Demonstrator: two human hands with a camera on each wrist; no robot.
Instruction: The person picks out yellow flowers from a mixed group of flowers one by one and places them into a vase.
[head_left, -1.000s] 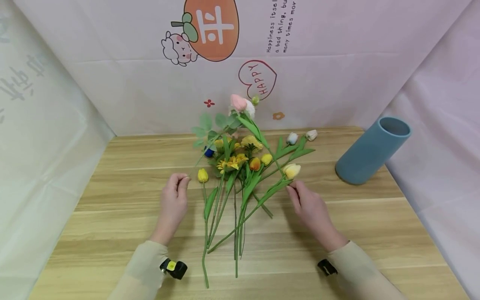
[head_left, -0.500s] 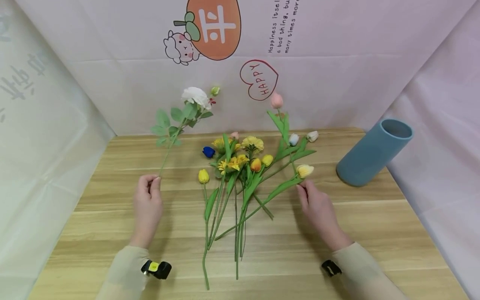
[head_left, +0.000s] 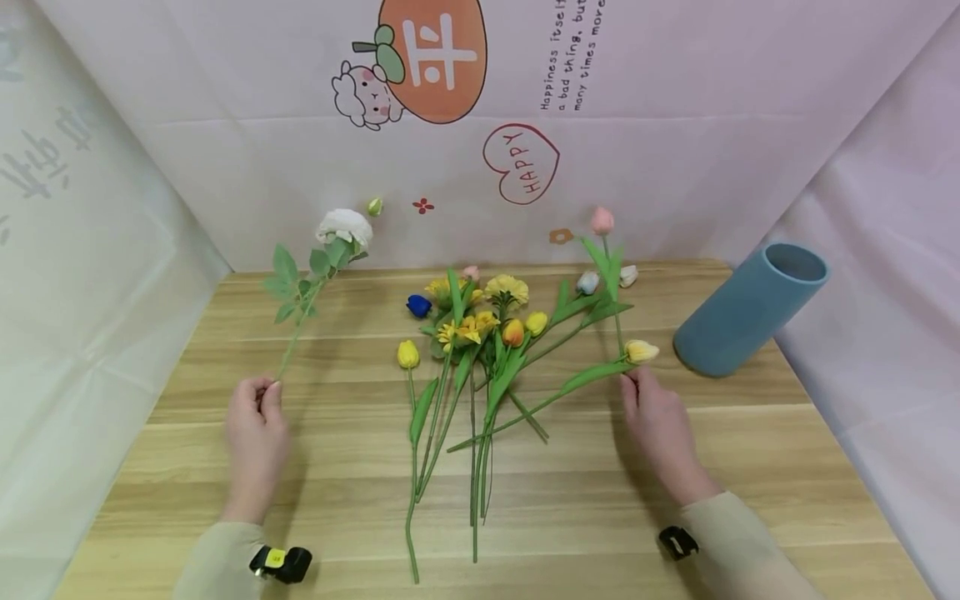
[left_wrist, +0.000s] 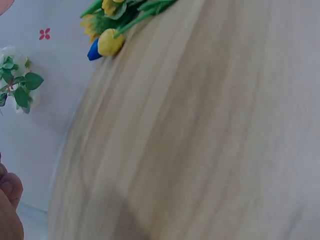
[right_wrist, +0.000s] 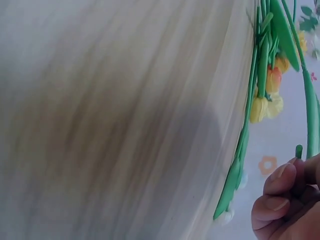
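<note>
My left hand pinches the lower stem of a white rose, which leans up and right with its green leaves and a small bud. In the left wrist view the rose's leaves show above the fingers. On the right, my right hand pinches a pink tulip low on its stem, the bloom pointing up. A pale yellow tulip lies against that hand, its stem slanting over the pile; whether it is also pinched I cannot tell. A cut stem end pokes out of the right fingers.
Between the hands lies a loose pile of artificial flowers: a yellow tulip, a blue one, an orange one, yellow blooms and white tulips. A blue vase stands at the right edge of the wooden table.
My hands have drawn apart. The left carried the white rose out to the left; the right moved right with the pink tulip, which now stands more upright. The pale yellow tulip slid right too.
</note>
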